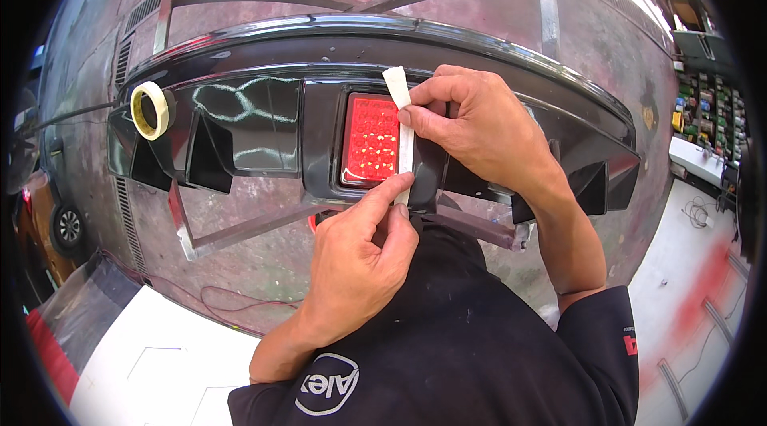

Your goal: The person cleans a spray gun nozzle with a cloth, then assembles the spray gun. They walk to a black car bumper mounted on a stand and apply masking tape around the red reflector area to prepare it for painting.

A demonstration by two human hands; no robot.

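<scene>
Tape strip [405, 134]: pale masking tape, running vertically along the right edge of the red lamp [370, 140]; upper end free and curling above the lamp recess.
Handling: judged very light, limp and sticky on one face; likely to fold onto itself or tear if pulled askew. Best held by the two ends, kept taut.
Left hand [359, 258]: closed, forefinger and thumb pinching the lower end of the tape strip at the lamp's bottom corner.
Right hand [471, 126]: fingers curled, thumb and forefinger pressing the tape strip near its upper part against the lamp edge.
Lamp: red lens with rows of small dots, set in a glossy black bumper panel [256, 110].
Bumper panel: resting on a metal frame stand [240, 230]; fins along its lower edge, judged rigid but easily scratched.
Tape roll [150, 109]: hung on the panel's left end, well apart from both hands.
Open room: floor [264, 266] below the stand; cable loops lie near the white sheet [160, 354].
</scene>
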